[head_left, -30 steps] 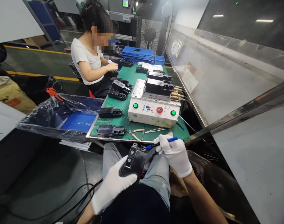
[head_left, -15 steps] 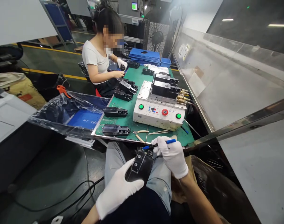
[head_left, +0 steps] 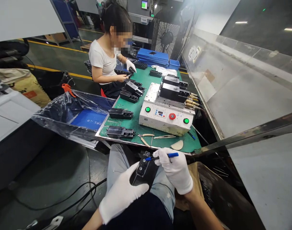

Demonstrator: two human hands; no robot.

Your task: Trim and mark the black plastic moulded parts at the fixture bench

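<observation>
The left hand (head_left: 123, 193), in a white glove, curls around a black plastic housing (head_left: 144, 172), bracing it above the thigh so it stays steady. The right hand (head_left: 174, 171) pinches a slim blue-handled tool (head_left: 161, 156), its tip resting at the housing's far end. Just ahead, within easy reach, pliers (head_left: 143, 140) lie on a green bench mat (head_left: 134, 123) in front of a white control box (head_left: 166, 123).
</observation>
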